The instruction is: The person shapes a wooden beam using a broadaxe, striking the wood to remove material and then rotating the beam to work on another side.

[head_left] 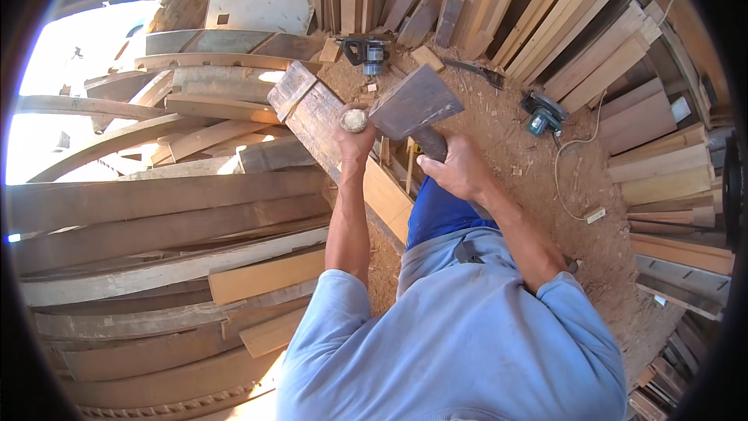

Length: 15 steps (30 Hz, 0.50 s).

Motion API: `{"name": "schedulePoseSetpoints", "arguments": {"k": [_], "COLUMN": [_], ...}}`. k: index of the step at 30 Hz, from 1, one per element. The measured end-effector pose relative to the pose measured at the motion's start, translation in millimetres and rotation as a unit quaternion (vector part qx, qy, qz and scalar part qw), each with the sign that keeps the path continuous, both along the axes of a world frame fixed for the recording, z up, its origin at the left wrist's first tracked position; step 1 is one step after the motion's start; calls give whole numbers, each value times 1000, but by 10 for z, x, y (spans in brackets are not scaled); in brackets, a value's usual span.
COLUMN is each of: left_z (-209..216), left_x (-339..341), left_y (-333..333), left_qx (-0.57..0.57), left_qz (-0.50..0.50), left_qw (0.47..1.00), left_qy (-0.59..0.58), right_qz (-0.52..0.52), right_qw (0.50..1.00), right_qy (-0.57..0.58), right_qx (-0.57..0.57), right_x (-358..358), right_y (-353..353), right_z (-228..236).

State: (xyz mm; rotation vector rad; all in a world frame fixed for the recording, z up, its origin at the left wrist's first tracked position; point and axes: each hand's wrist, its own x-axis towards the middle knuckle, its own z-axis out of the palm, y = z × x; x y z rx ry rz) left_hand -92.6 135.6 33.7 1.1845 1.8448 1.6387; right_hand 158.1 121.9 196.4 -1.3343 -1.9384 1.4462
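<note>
My left hand (358, 145) is wrapped around an upright chisel (354, 120); only the round, pale, battered end of its handle shows, and the blade is hidden below. My right hand (461, 171) grips the short handle of a wooden mallet (421, 101). Its dark, blocky head is raised just right of the chisel. Below my hands runs a long worn board (312, 121) with a strip across its far end. A paler plank (387, 196) continues along it toward my legs.
Curved and straight planks (164, 203) are stacked on the left. A router (372, 56) sits on the dusty floor ahead. To the right lies a green power tool (542, 113) with a pale cord (558, 179). Boards (538, 19) lean along the back and right.
</note>
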Motion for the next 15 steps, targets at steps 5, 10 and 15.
{"name": "schedulePoseSetpoints", "arguments": {"k": [5,10,15], "left_z": [179,308,335], "left_x": [44,108,210], "left_y": [-36,0,-53], "left_qx": [-58,-96,-75], "left_qz": [-54,-85,-101], "left_qw": [996,991,992], "left_qy": [-41,-30,22], "right_qz": [-51,-92,-111], "right_qw": [996,985,977], "right_qy": [72,125,154], "right_qx": [33,70,99], "right_x": [217,378,485], "right_y": [3,39,92], "right_z": [324,541,591]}}
